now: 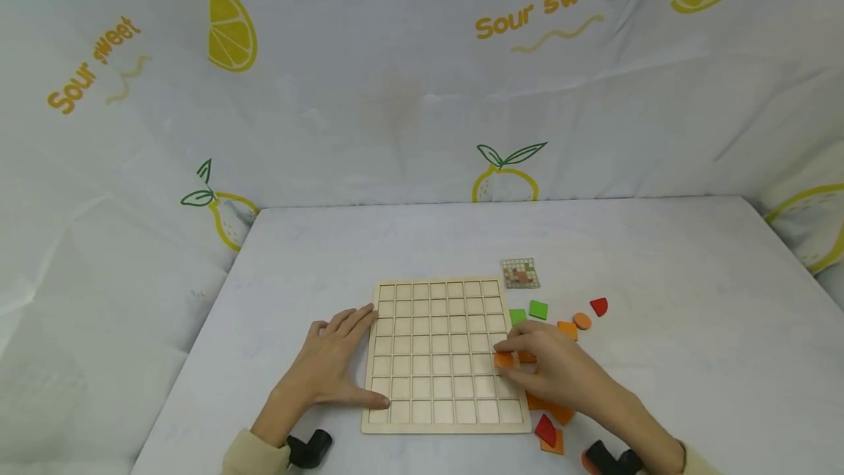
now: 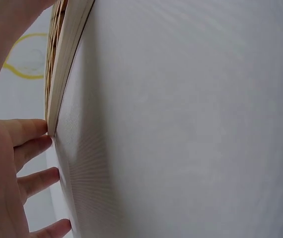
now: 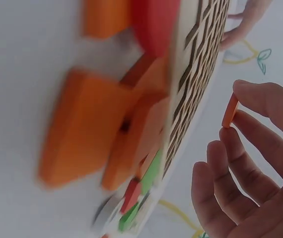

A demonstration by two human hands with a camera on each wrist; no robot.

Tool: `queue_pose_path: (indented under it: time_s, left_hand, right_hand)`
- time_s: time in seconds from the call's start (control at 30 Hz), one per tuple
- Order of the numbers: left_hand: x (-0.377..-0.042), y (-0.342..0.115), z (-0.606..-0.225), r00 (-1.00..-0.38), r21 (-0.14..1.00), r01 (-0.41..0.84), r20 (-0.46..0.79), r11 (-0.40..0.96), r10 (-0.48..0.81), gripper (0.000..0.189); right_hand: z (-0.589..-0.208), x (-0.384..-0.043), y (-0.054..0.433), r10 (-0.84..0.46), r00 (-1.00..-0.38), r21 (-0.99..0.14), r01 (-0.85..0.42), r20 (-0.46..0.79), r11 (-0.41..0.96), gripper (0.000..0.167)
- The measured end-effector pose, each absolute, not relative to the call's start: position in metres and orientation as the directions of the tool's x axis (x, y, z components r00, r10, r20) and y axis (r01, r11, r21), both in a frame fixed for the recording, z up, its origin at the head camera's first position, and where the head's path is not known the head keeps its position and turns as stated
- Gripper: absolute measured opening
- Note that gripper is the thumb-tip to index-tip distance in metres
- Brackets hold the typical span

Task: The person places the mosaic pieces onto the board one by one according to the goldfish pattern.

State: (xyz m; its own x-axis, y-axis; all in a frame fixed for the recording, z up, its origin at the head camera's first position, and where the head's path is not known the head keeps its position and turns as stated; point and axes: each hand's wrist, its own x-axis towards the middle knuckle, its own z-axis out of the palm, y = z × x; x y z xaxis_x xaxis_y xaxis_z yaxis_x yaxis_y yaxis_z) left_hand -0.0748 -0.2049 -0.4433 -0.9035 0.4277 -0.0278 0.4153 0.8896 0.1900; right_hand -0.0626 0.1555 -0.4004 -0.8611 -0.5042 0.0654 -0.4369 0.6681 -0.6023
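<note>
A wooden grid board (image 1: 431, 347) with a raised lattice lies flat on the white table. My left hand (image 1: 332, 365) rests at its left side, fingers spread and fairly straight; its thumb touches the lower left corner, and in the left wrist view fingertips (image 2: 41, 127) meet the board's edge. Over the right-hand columns, my right hand (image 1: 560, 361) pinches a flat orange piece (image 1: 504, 359) between thumb and fingers. That piece looks rounded from the head view; the right wrist view shows its thin edge (image 3: 230, 110), held above the board.
Right of the board lie loose orange pieces (image 1: 559, 413), partly hidden by my right hand, green squares (image 1: 538, 309), an orange disc (image 1: 582, 321) and red wedge pieces (image 1: 598, 306). A small patterned card (image 1: 520, 273) lies beyond the board's upper right corner.
</note>
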Motion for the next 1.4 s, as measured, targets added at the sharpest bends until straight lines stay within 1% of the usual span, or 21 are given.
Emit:
queue_pose_path:
  time_s: [0.27,0.5,0.8,1.13,1.4]
  left_hand:
    - [-0.077,-0.203,-0.444,-0.899,0.196,0.419,-0.052,0.887,0.436,0.133]
    - [-0.077,-0.202,-0.443,-0.898,0.201,0.408,-0.089,0.891,0.431,0.133]
    - [-0.077,-0.203,-0.442,-0.895,0.224,0.406,-0.099,0.886,0.435,0.132]
    - [-0.081,-0.209,-0.438,-0.882,0.235,0.429,-0.099,0.872,0.46,0.129]
    - [-0.084,-0.211,-0.429,-0.864,0.276,0.437,-0.136,0.856,0.485,0.12]
  right_hand:
    - [-0.4,-0.07,0.117,-0.563,-0.824,-0.625,-0.476,0.07,0.619,0.022]
    - [-0.405,-0.074,0.088,-0.604,-0.789,-0.628,-0.526,0.109,0.573,0.022]
    - [-0.403,-0.078,0.058,-0.642,-0.761,-0.685,-0.515,0.089,0.515,0.023]
    - [-0.409,-0.081,0.024,-0.658,-0.753,-0.688,-0.491,0.026,0.535,0.025]
    - [-0.414,-0.08,0.01,-0.661,-0.75,-0.681,-0.483,-0.002,0.55,0.024]
